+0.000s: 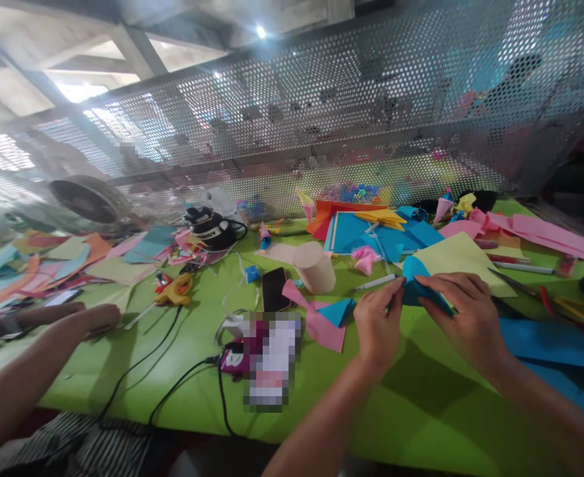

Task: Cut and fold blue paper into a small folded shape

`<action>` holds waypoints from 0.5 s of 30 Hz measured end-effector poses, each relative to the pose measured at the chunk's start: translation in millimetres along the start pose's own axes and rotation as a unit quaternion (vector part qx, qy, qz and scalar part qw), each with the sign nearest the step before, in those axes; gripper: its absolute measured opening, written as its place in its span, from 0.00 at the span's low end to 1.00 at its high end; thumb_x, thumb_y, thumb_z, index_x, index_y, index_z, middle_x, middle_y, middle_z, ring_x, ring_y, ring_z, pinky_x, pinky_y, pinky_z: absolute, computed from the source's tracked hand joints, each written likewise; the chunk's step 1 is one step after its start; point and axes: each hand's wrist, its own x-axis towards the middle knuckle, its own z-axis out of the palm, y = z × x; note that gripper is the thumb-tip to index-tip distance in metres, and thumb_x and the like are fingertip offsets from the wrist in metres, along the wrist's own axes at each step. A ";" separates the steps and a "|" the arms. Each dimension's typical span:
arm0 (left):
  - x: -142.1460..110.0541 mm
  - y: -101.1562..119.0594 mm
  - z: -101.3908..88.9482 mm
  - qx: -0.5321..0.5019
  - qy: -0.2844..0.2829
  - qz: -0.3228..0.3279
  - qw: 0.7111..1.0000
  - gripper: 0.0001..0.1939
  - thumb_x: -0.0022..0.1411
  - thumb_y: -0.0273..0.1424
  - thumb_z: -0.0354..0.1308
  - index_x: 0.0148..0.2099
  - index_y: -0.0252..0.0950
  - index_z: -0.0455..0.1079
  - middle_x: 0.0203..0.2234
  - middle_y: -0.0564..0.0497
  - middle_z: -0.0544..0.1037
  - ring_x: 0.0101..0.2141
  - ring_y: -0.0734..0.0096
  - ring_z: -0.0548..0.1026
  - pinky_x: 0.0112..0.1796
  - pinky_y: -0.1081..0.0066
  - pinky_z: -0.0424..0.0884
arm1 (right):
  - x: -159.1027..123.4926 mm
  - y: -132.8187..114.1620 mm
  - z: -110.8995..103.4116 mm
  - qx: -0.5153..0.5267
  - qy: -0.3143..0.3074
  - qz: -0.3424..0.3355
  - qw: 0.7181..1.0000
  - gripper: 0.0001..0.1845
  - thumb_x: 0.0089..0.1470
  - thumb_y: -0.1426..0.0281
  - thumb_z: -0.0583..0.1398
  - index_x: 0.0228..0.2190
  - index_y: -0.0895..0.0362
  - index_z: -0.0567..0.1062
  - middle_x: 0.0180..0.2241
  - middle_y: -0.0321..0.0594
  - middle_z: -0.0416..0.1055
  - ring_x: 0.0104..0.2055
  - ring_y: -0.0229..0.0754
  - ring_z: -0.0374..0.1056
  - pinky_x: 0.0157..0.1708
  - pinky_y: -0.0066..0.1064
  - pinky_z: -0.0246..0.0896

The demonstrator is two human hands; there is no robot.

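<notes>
A piece of blue paper [415, 281], curved and partly folded, is held up between my two hands above the green table. My left hand [379, 321] pinches its left edge with thumb and fingertips. On the other side, my right hand [465, 318] grips the right part, thumb below and fingers over it. Behind the hands lies a pale yellow sheet [463, 262]. Left of my left hand are a folded blue piece [338, 311] and pink paper [324, 331]. A white pen [375, 283] lies just behind my left hand.
A co-worker's hands [100, 321] work at the left. Between us lie a yellow glue gun [175, 289] with cords, a dark phone [275, 289], a blurred-out phone [275, 361] and a paper roll [314, 267]. Scissors [515, 283] lie right; a perforated metal panel [292, 126] stands behind.
</notes>
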 end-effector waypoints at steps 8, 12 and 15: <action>-3.0 -2.3 3.7 0.009 -0.010 0.010 1.000 0.14 0.68 0.25 0.60 0.53 0.42 0.79 0.44 0.49 0.85 0.41 0.65 0.84 0.46 0.64 0.79 | 1.8 -1.8 -1.2 -0.012 0.017 -0.023 1.000 0.12 0.61 0.72 0.65 0.47 0.52 0.78 0.40 0.41 0.81 0.43 0.50 0.74 0.43 0.43 0.64; -3.2 -0.3 2.7 0.026 -0.018 0.019 0.999 0.14 0.68 0.25 0.60 0.53 0.42 0.79 0.45 0.49 0.85 0.41 0.64 0.84 0.47 0.63 0.79 | 1.8 -2.1 -1.8 -0.022 0.005 -0.026 0.999 0.13 0.62 0.73 0.64 0.48 0.51 0.78 0.38 0.40 0.82 0.41 0.49 0.74 0.42 0.43 0.63; -3.3 -0.3 2.5 0.030 -0.020 0.021 0.999 0.14 0.68 0.25 0.60 0.53 0.42 0.79 0.45 0.50 0.85 0.41 0.64 0.84 0.47 0.63 0.79 | 1.8 -1.2 -1.3 -0.014 0.003 -0.025 1.000 0.11 0.62 0.72 0.64 0.46 0.50 0.78 0.37 0.39 0.82 0.41 0.49 0.74 0.42 0.43 0.63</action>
